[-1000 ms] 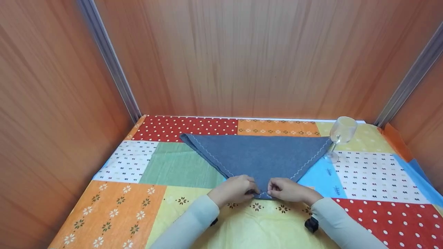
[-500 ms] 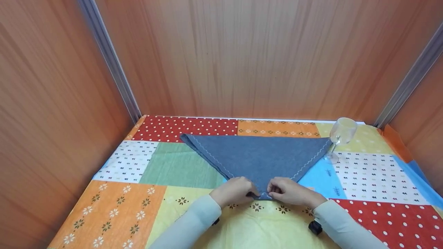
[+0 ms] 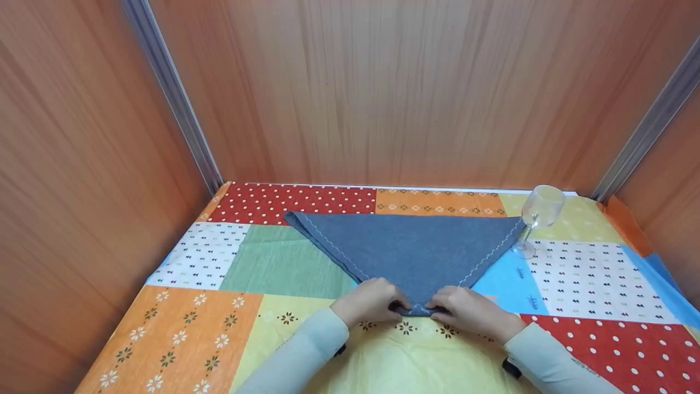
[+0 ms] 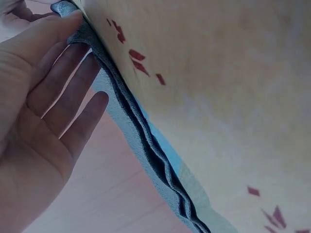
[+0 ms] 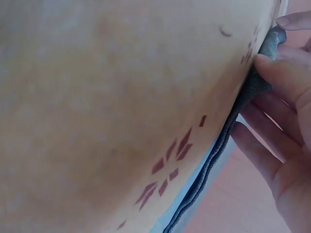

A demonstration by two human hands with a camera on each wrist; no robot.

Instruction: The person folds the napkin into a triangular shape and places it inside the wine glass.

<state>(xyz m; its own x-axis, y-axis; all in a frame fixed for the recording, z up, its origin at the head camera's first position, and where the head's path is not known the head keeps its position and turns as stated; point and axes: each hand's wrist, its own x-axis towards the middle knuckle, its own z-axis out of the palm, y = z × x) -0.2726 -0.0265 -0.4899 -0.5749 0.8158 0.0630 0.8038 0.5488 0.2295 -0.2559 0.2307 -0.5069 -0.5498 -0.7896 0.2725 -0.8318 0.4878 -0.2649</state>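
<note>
1. Grey-blue cloth napkin (image 3: 418,246) lies flat on the patchwork tablecloth (image 3: 295,260), wholly on the far side of both hands.
2. Long axis runs left–right; long edge farthest from the person, sides tapering to a short, blunt near edge.
3. Left hand (image 3: 369,301) pinches that near edge at its left end, thumb on the person's side, fingers behind.
4. Right hand (image 3: 469,310) does likewise at the right end; a short stretch shows between the two grips.
5. Neither hand clearly nearer: both on the cloth, roughly level.
6. Right far corner reaches the wine glass (image 3: 544,207); contact there can't be told.
</note>
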